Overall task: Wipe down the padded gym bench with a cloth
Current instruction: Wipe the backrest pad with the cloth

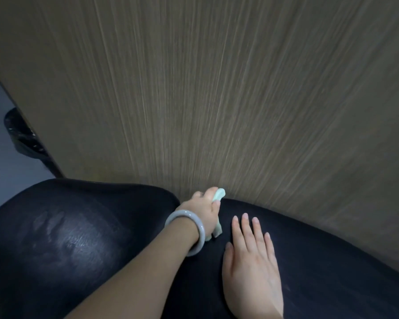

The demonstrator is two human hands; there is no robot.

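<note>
The left hand (204, 209) is closed around a pale green cloth (217, 197), pressing it on the black bench (90, 238) at the pad's far edge, right against the wood panel (217, 88) at 12 o'clock. The right hand (251, 261) lies flat and open on the pad at 5 o'clock of the cloth, fingers spread, holding nothing. A pale bangle (187, 231) circles the left wrist, and a black bin (21, 137) sits at 10 o'clock

Black padded desk (78, 249), glossy surface, butted against a wood-grain wall (217, 88). On it: right hand (251, 261) lying flat, palm down; pale green cloth (217, 231) pressed under the left hand (205, 208).
</note>
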